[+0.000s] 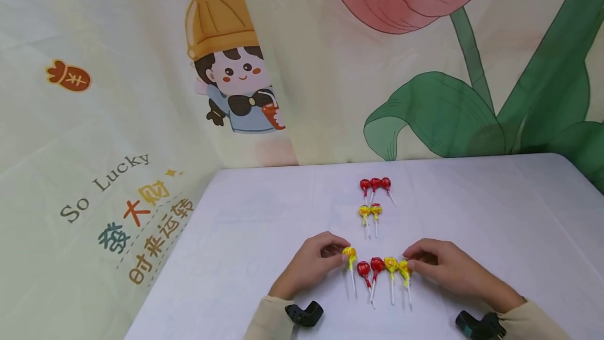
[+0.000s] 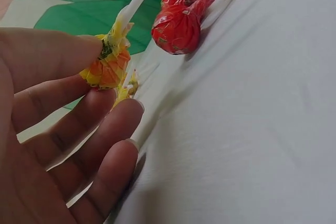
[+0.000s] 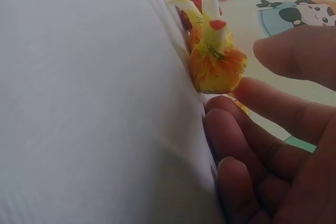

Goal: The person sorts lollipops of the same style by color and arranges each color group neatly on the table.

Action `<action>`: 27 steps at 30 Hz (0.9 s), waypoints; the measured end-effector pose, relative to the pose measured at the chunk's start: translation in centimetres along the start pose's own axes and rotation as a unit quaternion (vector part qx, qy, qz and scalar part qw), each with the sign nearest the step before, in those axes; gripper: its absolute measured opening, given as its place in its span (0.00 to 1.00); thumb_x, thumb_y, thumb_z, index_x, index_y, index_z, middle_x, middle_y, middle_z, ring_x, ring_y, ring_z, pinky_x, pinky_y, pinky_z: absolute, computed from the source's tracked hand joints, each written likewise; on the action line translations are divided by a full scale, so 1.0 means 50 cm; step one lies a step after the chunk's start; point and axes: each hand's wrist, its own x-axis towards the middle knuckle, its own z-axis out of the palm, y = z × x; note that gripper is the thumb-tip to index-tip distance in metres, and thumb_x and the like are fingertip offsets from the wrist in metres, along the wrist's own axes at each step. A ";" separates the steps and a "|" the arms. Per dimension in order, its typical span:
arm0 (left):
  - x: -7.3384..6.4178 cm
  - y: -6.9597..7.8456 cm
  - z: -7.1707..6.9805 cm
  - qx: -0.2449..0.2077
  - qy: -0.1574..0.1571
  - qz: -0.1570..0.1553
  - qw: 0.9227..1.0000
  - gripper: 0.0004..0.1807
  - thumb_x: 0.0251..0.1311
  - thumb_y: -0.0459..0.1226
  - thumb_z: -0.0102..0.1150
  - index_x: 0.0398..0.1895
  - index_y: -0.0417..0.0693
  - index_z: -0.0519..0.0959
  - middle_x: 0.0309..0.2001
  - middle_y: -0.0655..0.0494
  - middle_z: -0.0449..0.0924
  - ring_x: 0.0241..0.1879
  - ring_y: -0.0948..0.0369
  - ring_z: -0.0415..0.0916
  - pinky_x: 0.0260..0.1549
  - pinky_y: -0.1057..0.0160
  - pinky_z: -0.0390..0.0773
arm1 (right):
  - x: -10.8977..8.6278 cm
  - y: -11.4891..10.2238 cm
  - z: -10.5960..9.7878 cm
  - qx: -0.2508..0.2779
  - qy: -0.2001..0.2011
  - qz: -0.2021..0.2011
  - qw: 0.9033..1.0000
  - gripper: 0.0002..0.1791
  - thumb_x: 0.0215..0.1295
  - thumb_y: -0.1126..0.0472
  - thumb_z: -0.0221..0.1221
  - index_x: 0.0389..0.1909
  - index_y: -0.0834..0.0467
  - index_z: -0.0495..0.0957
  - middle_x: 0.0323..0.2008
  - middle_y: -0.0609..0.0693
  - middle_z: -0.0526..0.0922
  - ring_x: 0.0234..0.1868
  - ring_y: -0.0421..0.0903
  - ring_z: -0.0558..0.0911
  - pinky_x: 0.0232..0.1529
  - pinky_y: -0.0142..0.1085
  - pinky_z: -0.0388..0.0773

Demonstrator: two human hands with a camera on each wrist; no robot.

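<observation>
My left hand (image 1: 317, 260) pinches a yellow lollipop (image 2: 107, 69) by its wrapped head, between thumb and index finger, with its white stick pointing toward me. In the head view that lollipop is at the left end of the near row. To its right lie two red lollipops (image 1: 377, 265), then a yellow lollipop (image 1: 391, 265). At the right end is another yellow lollipop (image 3: 218, 69), beside my right hand (image 1: 448, 266). In the right wrist view, the thumb stands off from this candy, while the index fingertip is right at its head.
Farther back on the white table (image 1: 264, 209), three red lollipops (image 1: 375, 184) lie side by side. Two yellow lollipops (image 1: 376, 210) sit just in front of them. A printed cloth (image 1: 321, 93) hangs behind the table. Each wrist wears a black device (image 1: 304, 314).
</observation>
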 end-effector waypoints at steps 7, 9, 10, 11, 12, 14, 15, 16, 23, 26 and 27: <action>0.022 0.002 -0.013 0.009 0.013 0.001 1.000 0.10 0.65 0.43 0.65 0.49 0.60 0.84 0.42 0.68 0.80 0.42 0.64 0.77 0.44 0.62 0.78 | 0.004 0.000 -0.001 -0.009 -0.013 -0.021 1.000 0.16 0.63 0.49 0.68 0.47 0.52 0.83 0.39 0.44 0.80 0.39 0.46 0.76 0.37 0.30 0.77; 0.027 0.002 -0.017 0.007 0.018 -0.003 1.000 0.11 0.65 0.44 0.65 0.49 0.61 0.84 0.43 0.68 0.80 0.42 0.63 0.77 0.44 0.61 0.78 | 0.005 0.000 -0.001 -0.017 -0.015 -0.030 0.999 0.16 0.63 0.49 0.68 0.47 0.51 0.83 0.39 0.44 0.80 0.38 0.45 0.76 0.37 0.30 0.77; 0.030 0.002 -0.019 0.005 0.020 -0.009 1.000 0.11 0.65 0.44 0.65 0.49 0.62 0.84 0.43 0.68 0.80 0.42 0.63 0.77 0.44 0.60 0.78 | 0.005 0.001 -0.001 -0.021 -0.016 -0.034 0.999 0.16 0.62 0.49 0.69 0.47 0.51 0.83 0.39 0.44 0.80 0.38 0.44 0.76 0.37 0.30 0.76; 0.032 0.001 -0.021 0.004 0.022 -0.013 1.000 0.11 0.65 0.45 0.65 0.50 0.62 0.84 0.44 0.68 0.80 0.42 0.62 0.77 0.44 0.60 0.78 | 0.006 0.001 -0.001 -0.024 -0.017 -0.038 0.999 0.16 0.62 0.50 0.69 0.47 0.51 0.83 0.39 0.43 0.79 0.38 0.44 0.76 0.37 0.30 0.76; 0.035 0.000 -0.023 0.003 0.023 -0.016 1.000 0.11 0.65 0.45 0.65 0.50 0.62 0.84 0.44 0.68 0.80 0.43 0.62 0.77 0.44 0.59 0.78 | 0.006 0.001 -0.001 -0.027 -0.018 -0.040 0.999 0.15 0.62 0.50 0.69 0.47 0.51 0.83 0.39 0.43 0.79 0.37 0.44 0.76 0.36 0.30 0.76; 0.040 -0.002 -0.025 0.002 0.026 -0.023 0.999 0.11 0.65 0.46 0.65 0.50 0.62 0.83 0.44 0.68 0.81 0.43 0.61 0.77 0.44 0.58 0.78 | 0.007 0.001 0.000 -0.031 -0.019 -0.044 0.998 0.15 0.62 0.50 0.69 0.47 0.51 0.83 0.38 0.43 0.79 0.37 0.43 0.76 0.36 0.30 0.76; 0.043 -0.003 -0.025 0.002 0.028 -0.026 0.999 0.11 0.65 0.46 0.65 0.50 0.62 0.83 0.44 0.68 0.81 0.43 0.61 0.77 0.44 0.58 0.78 | 0.007 0.002 0.000 -0.031 -0.019 -0.045 0.998 0.15 0.62 0.50 0.69 0.47 0.51 0.83 0.38 0.43 0.79 0.37 0.43 0.76 0.36 0.30 0.76; 0.047 -0.003 -0.025 0.002 0.029 -0.029 0.999 0.11 0.65 0.46 0.65 0.50 0.62 0.84 0.44 0.68 0.81 0.43 0.61 0.77 0.44 0.58 0.78 | 0.007 0.003 0.000 -0.032 -0.018 -0.046 0.998 0.15 0.62 0.51 0.69 0.47 0.51 0.83 0.38 0.43 0.79 0.37 0.43 0.76 0.36 0.30 0.75; 0.074 0.000 -0.024 0.000 0.036 -0.039 0.999 0.12 0.64 0.46 0.65 0.49 0.60 0.84 0.42 0.67 0.82 0.42 0.61 0.77 0.44 0.57 0.78 | 0.003 0.004 0.000 -0.037 -0.006 -0.040 0.998 0.14 0.60 0.53 0.70 0.46 0.50 0.83 0.37 0.42 0.79 0.37 0.43 0.75 0.36 0.30 0.75; 0.086 0.000 -0.024 0.000 0.035 -0.041 0.999 0.12 0.65 0.45 0.65 0.50 0.60 0.84 0.42 0.67 0.82 0.43 0.61 0.77 0.44 0.58 0.78 | 0.003 0.004 -0.001 -0.036 -0.002 -0.033 0.999 0.13 0.60 0.53 0.71 0.44 0.50 0.83 0.36 0.43 0.78 0.37 0.44 0.75 0.36 0.30 0.75; 0.090 -0.001 -0.024 0.001 0.035 -0.040 0.999 0.12 0.65 0.45 0.64 0.50 0.60 0.84 0.42 0.67 0.82 0.43 0.61 0.77 0.43 0.58 0.78 | 0.004 0.003 -0.001 -0.035 0.000 -0.032 0.999 0.13 0.60 0.53 0.71 0.44 0.50 0.83 0.36 0.43 0.78 0.37 0.44 0.75 0.36 0.31 0.75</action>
